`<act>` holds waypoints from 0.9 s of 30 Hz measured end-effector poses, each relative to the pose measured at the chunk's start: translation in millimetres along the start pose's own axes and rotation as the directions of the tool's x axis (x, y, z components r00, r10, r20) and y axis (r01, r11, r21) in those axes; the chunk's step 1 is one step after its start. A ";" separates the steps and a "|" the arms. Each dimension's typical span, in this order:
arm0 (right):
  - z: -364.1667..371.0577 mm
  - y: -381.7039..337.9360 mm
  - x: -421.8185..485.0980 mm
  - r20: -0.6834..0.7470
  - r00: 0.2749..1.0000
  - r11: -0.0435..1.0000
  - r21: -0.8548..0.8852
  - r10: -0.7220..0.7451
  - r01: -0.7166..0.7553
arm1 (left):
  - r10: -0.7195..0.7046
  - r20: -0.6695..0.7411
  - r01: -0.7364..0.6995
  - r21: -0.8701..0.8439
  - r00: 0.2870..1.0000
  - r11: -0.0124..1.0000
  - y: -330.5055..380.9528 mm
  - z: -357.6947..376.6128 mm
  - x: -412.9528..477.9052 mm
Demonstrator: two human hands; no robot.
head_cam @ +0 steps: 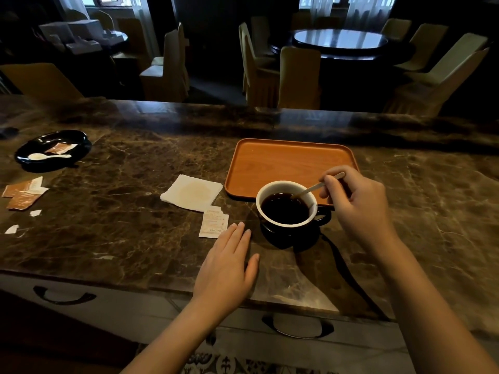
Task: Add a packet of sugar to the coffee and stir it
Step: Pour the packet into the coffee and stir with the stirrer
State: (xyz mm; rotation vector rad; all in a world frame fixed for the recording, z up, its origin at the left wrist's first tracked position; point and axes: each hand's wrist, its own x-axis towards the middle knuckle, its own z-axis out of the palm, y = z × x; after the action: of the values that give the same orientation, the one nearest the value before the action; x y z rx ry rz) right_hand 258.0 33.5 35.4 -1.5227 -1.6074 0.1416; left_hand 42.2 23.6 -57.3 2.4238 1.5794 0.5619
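One torn white sugar packet [213, 222] lies at the 9 o'clock side of the white-lined dark cup of coffee [286, 205], so the sugar seems added. Your right hand [353, 203] pinches the thin pale stirring stick [318, 186] in the coffee; your left hand [226, 268] rests flat and empty. Only the stirring is left.

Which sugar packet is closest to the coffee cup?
The white torn packet, lying on the counter just left of the cup, beside the left hand. The brown packets lie far left, and another sits in the black dish.
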 end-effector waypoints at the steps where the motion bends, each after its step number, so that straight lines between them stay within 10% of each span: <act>1: -0.9 -0.2 0.4 -0.010 1.000 1.000 0.006 -0.023 0.023 | 0.001 -0.001 -0.001 -0.001 1.000 1.000 -0.1 0.3 -0.1; 27: -14.2 -1.6 -12.2 -0.025 0.998 0.994 0.095 0.052 -0.050 | 0.003 -0.023 -0.004 -0.030 1.000 1.000 -1.9 2.0 0.9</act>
State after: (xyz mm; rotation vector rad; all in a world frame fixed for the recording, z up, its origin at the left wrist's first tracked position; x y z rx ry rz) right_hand 264.1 16.1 38.7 -1.4871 -1.5200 0.2212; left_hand 41.8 25.3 -59.6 2.4072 1.5649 0.6115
